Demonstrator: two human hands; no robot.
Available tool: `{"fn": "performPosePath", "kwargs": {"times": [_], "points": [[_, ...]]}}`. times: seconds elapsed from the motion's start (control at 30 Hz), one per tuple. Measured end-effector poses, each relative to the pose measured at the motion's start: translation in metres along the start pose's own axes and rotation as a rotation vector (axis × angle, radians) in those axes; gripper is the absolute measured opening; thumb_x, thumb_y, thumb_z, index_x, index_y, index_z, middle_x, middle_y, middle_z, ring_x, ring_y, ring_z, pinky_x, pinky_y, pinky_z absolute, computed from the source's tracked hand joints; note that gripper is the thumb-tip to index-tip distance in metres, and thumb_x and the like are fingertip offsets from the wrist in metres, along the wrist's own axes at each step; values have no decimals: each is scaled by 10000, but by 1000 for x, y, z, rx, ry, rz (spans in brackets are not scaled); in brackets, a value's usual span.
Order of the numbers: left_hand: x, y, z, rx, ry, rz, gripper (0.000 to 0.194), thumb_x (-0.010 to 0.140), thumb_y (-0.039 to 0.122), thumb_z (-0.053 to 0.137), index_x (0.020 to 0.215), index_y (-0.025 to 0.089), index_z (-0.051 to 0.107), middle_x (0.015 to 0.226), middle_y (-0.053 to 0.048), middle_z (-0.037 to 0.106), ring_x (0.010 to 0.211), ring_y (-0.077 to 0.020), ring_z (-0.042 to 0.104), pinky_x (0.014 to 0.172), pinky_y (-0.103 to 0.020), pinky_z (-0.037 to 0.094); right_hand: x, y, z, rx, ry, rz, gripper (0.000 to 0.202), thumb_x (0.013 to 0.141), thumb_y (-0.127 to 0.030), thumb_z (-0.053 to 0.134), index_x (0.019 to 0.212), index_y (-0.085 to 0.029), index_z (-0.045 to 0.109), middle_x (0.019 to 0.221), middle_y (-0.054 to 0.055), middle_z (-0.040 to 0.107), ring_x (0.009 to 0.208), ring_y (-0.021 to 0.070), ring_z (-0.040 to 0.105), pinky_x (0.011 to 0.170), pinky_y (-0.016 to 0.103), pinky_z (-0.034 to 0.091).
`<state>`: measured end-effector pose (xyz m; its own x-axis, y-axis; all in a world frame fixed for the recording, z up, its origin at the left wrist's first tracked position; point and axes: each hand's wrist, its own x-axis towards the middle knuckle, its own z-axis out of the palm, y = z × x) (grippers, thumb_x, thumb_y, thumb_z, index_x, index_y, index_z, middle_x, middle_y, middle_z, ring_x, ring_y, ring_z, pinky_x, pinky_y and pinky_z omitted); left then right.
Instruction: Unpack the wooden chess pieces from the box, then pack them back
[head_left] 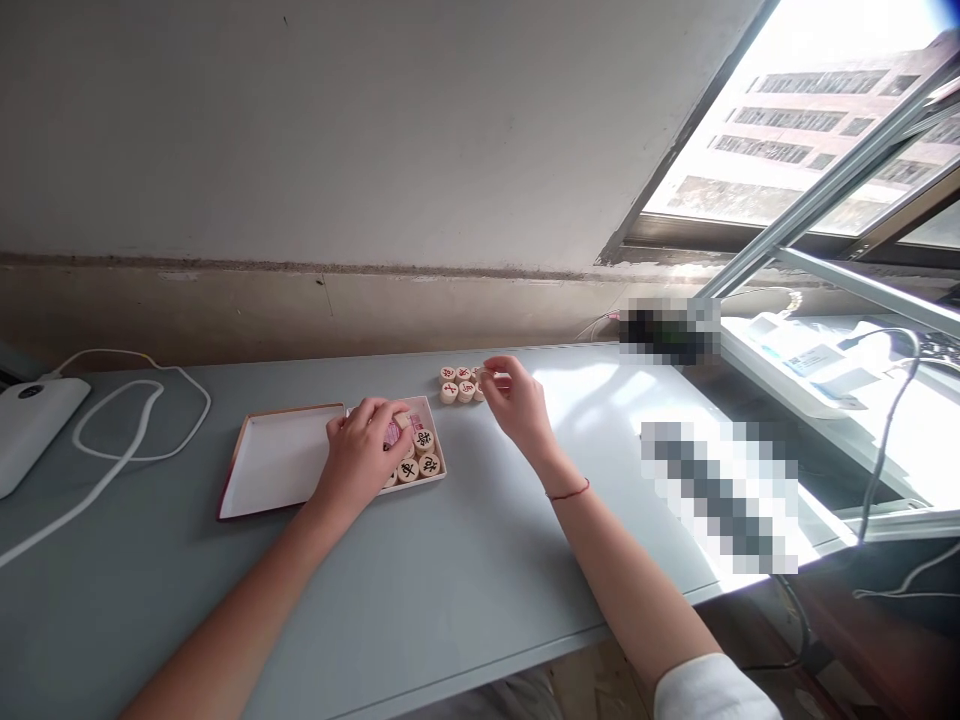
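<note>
My left hand [367, 445] is over the open box [442, 462], its thumb and index finger pinching a Chinese chess piece [403, 420]. Several round wooden pieces with black characters [424, 441] lie in the box, partly hidden by this hand. The box's lid [281, 455], white inside, lies left of it, partly under my left hand and forearm. Farther back on the table, pieces with red characters [457, 384] stand in two short rows. At their right end my right hand [516, 400] has its fingertips closed at a piece, mostly covered by the fingers.
The grey-blue table [465, 570] meets a wall at the back. A white device [41, 430] with a looped white cable [142, 420] sits at the left. On the right are blurred-out objects [720, 495] and a metal-framed shelf [870, 290] beside the window.
</note>
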<state>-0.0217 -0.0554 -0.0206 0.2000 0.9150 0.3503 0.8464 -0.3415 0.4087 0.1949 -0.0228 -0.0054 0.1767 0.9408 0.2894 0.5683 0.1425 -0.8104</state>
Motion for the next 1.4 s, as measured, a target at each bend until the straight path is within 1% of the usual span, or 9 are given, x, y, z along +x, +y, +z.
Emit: {"fn": "performPosePath", "kwargs": {"times": [0.2, 0.37, 0.57, 0.7, 0.8, 0.87, 1.07, 1.23, 1.4], "points": [[-1, -4, -1, -15, 25, 17, 93, 868, 253, 503, 938, 241, 563, 967, 12, 647, 891, -168, 627, 866, -348, 326, 10, 19, -21, -320, -124, 16, 58, 761, -200, 529, 814, -212, 551, 900, 39, 635, 707, 151, 608, 632, 264, 459], [-2, -4, -2, -9, 17, 29, 73, 869, 254, 511, 913, 239, 566, 962, 16, 652, 872, -161, 632, 864, -342, 333, 12, 31, -20, -512, -249, -4, 106, 747, -105, 527, 784, -193, 573, 842, 37, 591, 679, 137, 568, 619, 239, 418], [-1, -6, -3, -45, 39, 65, 71, 864, 217, 523, 923, 234, 559, 961, 2, 649, 878, -174, 631, 860, -342, 381, 11, 25, -18, -614, -268, -38, 129, 783, -100, 524, 736, -182, 611, 813, 50, 611, 699, 150, 563, 636, 245, 401], [-2, -2, -5, -99, 116, 160, 164, 876, 219, 520, 1039, 225, 539, 1000, -34, 644, 933, -195, 610, 856, -336, 439, -5, -3, -5, -318, -246, -95, 111, 853, -231, 520, 875, -191, 621, 802, 40, 656, 691, 149, 587, 634, 255, 436], [-4, 4, -6, -122, 146, 251, 219, 890, 217, 513, 1108, 232, 517, 1043, -46, 643, 964, -200, 608, 867, -338, 461, -25, -25, 11, 62, -464, -120, 223, 838, -350, 574, 999, -201, 612, 882, 35, 690, 751, 145, 631, 631, 239, 486], [-5, 9, -6, -132, 135, 290, 236, 888, 189, 508, 1120, 234, 513, 1071, -51, 644, 996, -204, 607, 882, -345, 466, -36, -35, 20, 185, -534, -127, 228, 835, -361, 575, 991, -200, 620, 876, 29, 694, 772, 142, 641, 634, 233, 504], [-6, 10, -6, -124, 108, 295, 254, 914, 222, 486, 1166, 238, 502, 1122, -57, 641, 1045, -215, 597, 899, -352, 466, -34, -35, 18, 56, -409, -198, 168, 817, -264, 537, 920, -208, 656, 802, 14, 693, 695, 129, 622, 640, 241, 494], [-6, 8, -7, -73, 87, 277, 273, 924, 270, 492, 1195, 230, 491, 1099, -56, 651, 985, -212, 604, 901, -360, 442, -1, -2, -14, -417, -150, -64, 172, 812, -276, 516, 866, -221, 669, 861, 31, 706, 719, 172, 622, 652, 276, 439], [-6, 6, -8, -79, 94, 287, 268, 920, 217, 468, 1186, 214, 499, 1099, -56, 652, 1005, -204, 596, 897, -345, 440, 13, 27, -24, -648, -234, 72, 239, 832, -304, 501, 995, -201, 643, 926, 65, 716, 741, 203, 629, 606, 274, 386]]}}
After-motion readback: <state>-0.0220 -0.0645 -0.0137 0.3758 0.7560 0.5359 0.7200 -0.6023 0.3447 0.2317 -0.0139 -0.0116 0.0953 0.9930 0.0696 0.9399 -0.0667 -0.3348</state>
